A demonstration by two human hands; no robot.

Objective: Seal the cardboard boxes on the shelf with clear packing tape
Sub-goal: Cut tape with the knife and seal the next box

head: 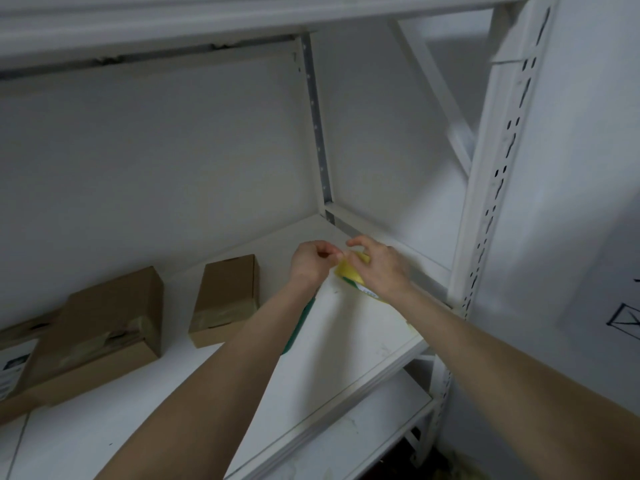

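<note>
Right hand (381, 268) is clamped on the yellow tape roll (348, 271), fingers curled over its top, index finger lifted clear. Left hand (311, 263) comes in just beside it, knuckles up, thumb and fingertips pinched together right at the roll's edge. Whether any clear tape sits in that pinch, the view does not show. Both forearms stretch out from the near edge, meeting over the far right part of the white shelf board (346, 341).

A white patch on the roll's green rim is too blurred to read. Something green (301, 327) peeks out under the left forearm.

Over to the left, the small cardboard box (225, 299) lies flat, a band of tape across its near end. Further left is the larger cardboard box (107, 327), taped too. At the left edge, a third box (17, 358) carries a white label, illegible. On the right wall there is a black line sketch (623, 320), no words legible.
</note>
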